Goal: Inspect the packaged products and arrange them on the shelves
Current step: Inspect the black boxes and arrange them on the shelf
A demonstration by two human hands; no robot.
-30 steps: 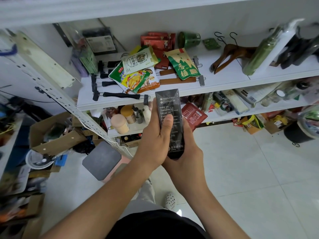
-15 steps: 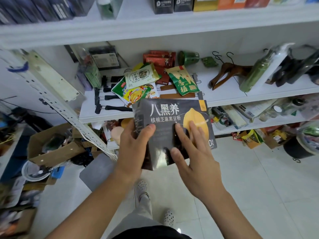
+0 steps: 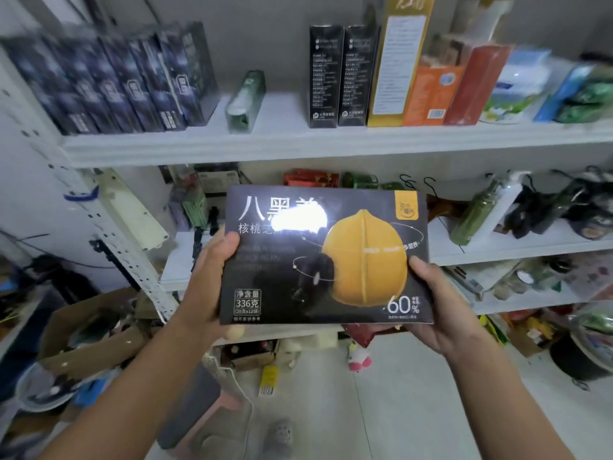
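Both hands hold the box (image 3: 325,257) face-on at centre frame, in the air in front of the middle shelf (image 3: 517,250). The left hand (image 3: 212,277) grips its 9 o'clock edge, thumb curled onto the front, the other fingers hidden behind. The right hand (image 3: 438,310) clasps the 4 o'clock corner, thumb on the side edge and fingers under the bottom. With the printed front turned to the camera, this looks like the inspecting step; shelving is not yet done. On the top shelf (image 3: 298,144) at 12 o'clock two black boxes (image 3: 341,74) stand upright, and a dark row (image 3: 116,81) fills 10 o'clock. The bare stretch between them seems a likely slot. Clutter on the lower shelves at 3 o'clock suggests much sorting is left.
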